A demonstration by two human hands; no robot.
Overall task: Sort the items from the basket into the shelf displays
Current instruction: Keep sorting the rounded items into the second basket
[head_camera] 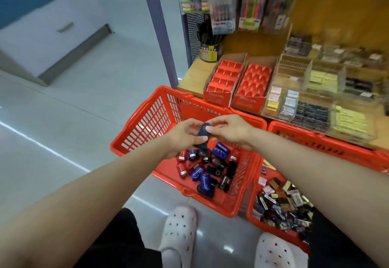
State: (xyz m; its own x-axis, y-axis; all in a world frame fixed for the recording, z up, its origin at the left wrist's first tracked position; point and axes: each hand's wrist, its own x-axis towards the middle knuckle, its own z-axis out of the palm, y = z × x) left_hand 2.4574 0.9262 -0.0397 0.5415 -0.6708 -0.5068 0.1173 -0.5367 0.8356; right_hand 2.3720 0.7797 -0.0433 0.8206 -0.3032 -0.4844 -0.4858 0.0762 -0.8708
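Note:
Both hands meet above a red basket (147,118) on the floor. My left hand (185,136) and my right hand (231,129) together pinch one small dark blue sharpener-like item (203,136). Below them, in the basket, lie several small red, blue and black items (207,169). On the wooden shelf (193,76) stand two red display trays with empty pockets, the left tray (224,78) and the right tray (253,82).
A second red basket (328,145) at the right holds several small packets (282,202). Clear acrylic bins (315,99) with erasers fill the shelf's right side. Pen packs (223,2) hang above. A purple post (160,27) stands left of the shelf. My white shoes (179,234) are below.

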